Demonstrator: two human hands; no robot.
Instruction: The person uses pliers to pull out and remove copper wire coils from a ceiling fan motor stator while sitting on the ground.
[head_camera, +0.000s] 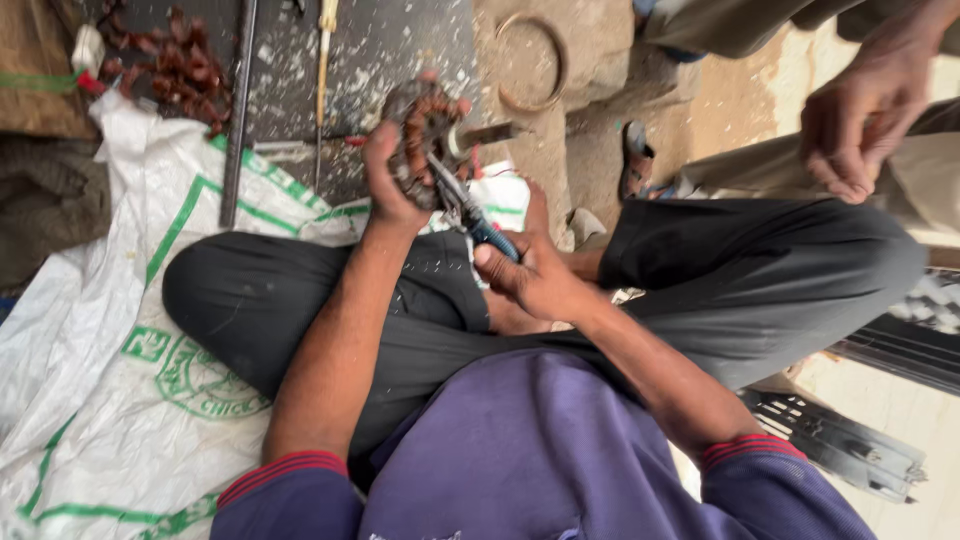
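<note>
motor winding (425, 140) gripped in left hand (385, 185) | right hand (535, 280) clamped on pliers (470, 210), tips seemingly in winding

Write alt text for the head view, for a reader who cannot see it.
A seated person's left hand grips a dirty copper-wound motor core with a steel shaft, while the right hand works blue-handled pliers into it. A white woven sack with green print lies underneath; another person's hand is at upper right.

White woven sack (120, 330) – green print – spread under legs.
</note>
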